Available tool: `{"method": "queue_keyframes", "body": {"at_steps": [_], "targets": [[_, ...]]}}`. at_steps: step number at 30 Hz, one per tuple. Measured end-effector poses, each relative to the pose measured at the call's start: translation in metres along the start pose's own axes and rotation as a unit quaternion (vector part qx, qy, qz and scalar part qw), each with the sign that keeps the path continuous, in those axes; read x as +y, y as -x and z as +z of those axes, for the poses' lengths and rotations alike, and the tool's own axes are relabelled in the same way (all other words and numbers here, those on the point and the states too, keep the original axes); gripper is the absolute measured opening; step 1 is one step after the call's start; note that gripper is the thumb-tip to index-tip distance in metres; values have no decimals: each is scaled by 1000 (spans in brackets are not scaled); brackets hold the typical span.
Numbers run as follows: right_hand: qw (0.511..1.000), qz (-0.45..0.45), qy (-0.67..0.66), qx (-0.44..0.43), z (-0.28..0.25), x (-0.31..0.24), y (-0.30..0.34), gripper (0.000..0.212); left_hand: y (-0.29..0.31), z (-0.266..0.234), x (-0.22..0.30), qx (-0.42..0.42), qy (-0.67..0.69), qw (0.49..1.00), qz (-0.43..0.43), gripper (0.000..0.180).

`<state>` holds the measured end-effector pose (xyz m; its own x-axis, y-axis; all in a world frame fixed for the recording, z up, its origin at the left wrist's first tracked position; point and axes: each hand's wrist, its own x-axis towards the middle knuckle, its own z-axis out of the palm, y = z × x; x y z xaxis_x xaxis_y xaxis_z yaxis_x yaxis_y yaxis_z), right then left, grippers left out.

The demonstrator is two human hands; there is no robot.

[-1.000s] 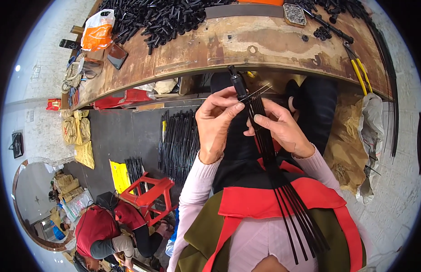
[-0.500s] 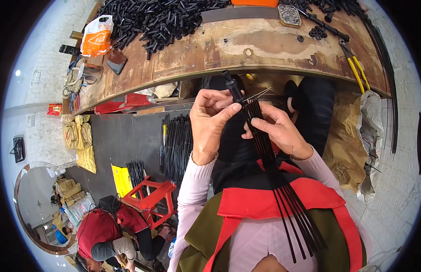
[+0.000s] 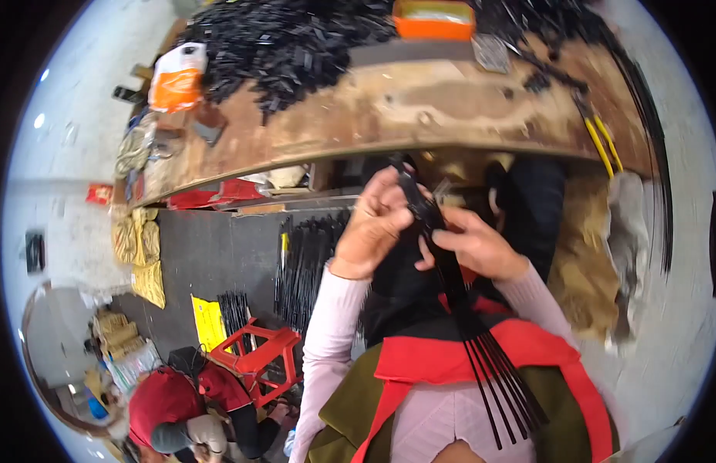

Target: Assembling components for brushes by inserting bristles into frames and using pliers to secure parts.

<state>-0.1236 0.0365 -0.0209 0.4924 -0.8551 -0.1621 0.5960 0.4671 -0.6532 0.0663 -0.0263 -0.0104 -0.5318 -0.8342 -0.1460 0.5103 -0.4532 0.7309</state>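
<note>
A bundle of thin black rods, looking like umbrella ribs, hangs down across my lap from a black plastic fitting. My left hand is closed around the fitting from the left, thumb pressed against it. Just below, my right hand pinches the upper end of the ribs between thumb and fingers. A faint pale streak, perhaps thin wire, shows between the hands; motion blur hides its detail.
Across the front stands a wooden bench with piled black tube parts, an orange tray and yellow-handled pliers. A red stool, bundled black rods and a crouching person are at left.
The whole view has shifted, so the bench and hands sit lower. The pale thin strip across the rib tops, sharp before, is now barely visible. Both hands still hold the same piece.
</note>
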Motion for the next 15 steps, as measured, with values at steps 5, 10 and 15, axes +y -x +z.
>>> {"method": "queue_keyframes", "body": {"at_steps": [5,10,15], "targets": [[989,-27,91,115,10,8,7,42,5,13,-8,62,-153,986,13,43],[977,-89,185,56,-22,16,32,39,-3,25,-44,22,-68,995,62,43],[947,-89,275,140,-5,3,34,39,10,36,-41,13,-40,996,84,36]]}}
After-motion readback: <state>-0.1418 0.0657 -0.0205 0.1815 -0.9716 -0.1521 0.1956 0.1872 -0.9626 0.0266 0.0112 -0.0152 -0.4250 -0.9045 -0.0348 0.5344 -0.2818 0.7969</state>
